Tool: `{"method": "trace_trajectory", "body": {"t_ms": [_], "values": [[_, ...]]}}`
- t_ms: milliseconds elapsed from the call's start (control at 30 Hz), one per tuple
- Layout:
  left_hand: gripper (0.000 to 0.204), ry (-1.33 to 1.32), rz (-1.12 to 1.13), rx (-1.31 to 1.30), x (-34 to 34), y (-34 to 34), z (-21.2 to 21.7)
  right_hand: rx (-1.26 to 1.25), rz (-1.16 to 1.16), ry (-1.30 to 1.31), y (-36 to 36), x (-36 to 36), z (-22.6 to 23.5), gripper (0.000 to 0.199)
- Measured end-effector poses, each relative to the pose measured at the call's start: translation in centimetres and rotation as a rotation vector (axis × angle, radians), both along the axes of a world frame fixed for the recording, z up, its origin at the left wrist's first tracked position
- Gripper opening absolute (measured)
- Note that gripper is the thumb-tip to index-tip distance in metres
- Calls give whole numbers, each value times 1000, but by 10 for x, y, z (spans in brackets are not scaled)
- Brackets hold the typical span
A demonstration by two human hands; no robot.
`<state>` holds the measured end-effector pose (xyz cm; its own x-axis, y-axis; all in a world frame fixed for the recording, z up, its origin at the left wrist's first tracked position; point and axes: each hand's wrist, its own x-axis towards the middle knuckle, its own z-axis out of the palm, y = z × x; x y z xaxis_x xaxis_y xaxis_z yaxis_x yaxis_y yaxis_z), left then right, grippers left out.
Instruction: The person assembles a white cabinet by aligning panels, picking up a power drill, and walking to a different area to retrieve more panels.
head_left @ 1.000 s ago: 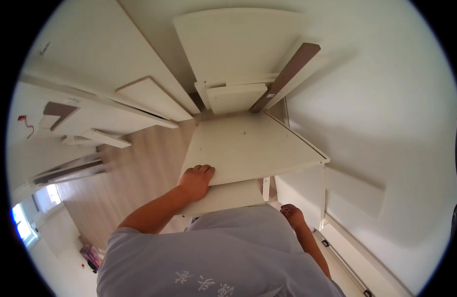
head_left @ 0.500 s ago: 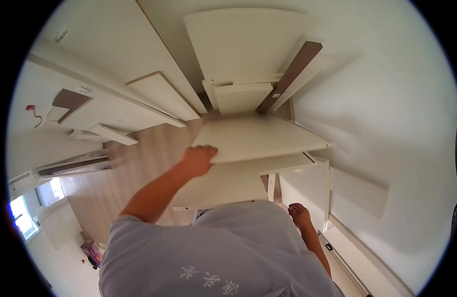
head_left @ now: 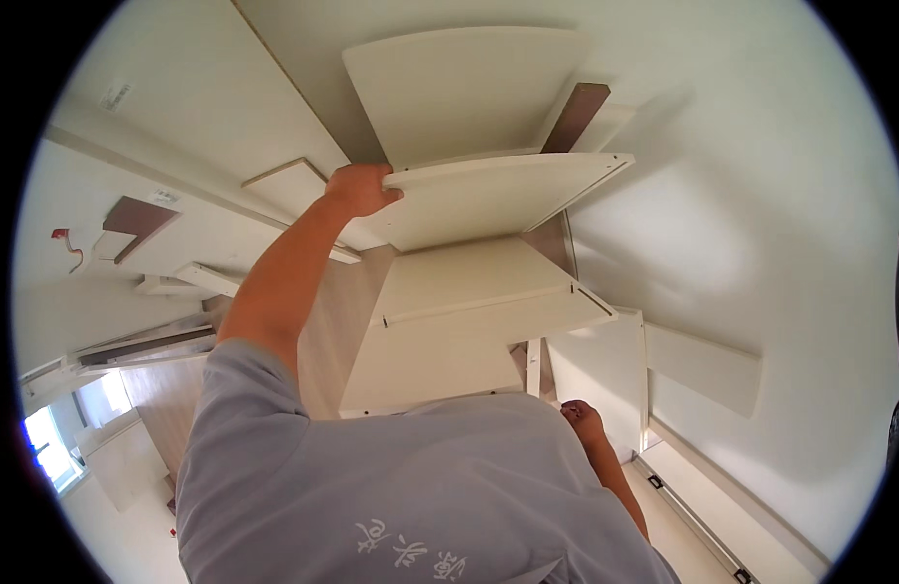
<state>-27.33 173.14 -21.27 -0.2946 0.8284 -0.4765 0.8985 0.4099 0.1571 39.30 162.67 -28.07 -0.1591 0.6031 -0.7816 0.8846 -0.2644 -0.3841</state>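
The person's left hand (head_left: 364, 189) pinches the left corner of a tilted white panel (head_left: 498, 200) at the far end of the flat panels (head_left: 469, 282); whether the curled right hand (head_left: 583, 421) holds anything cannot be told. With 1 corner gripped, steadying the opposite edge should curb twisting.

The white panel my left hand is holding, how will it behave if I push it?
The panel is likely stiff: held near one corner, it shows no clear sag. It may tip, since it stands slanted with only the left hand on it. Its smooth-looking face could feel slick.
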Motion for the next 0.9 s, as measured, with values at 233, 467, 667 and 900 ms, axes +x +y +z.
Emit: {"method": "trace_trajectory", "body": {"t_ms": [233, 467, 667, 900], "values": [[61, -29, 6, 69, -16, 11, -17, 13, -21, 55, -11, -1, -13, 33], [69, -61, 31, 62, -28, 19, -21, -6, -43, 4, -12, -6, -9, 32], [80, -123, 28, 51, -23, 15, -14, -52, -102, 7, -12, -3, -2, 31], [78, -155, 30, 30, 1, -6, -4, -23, -78, 38, -13, 0, -16, 32]]}}
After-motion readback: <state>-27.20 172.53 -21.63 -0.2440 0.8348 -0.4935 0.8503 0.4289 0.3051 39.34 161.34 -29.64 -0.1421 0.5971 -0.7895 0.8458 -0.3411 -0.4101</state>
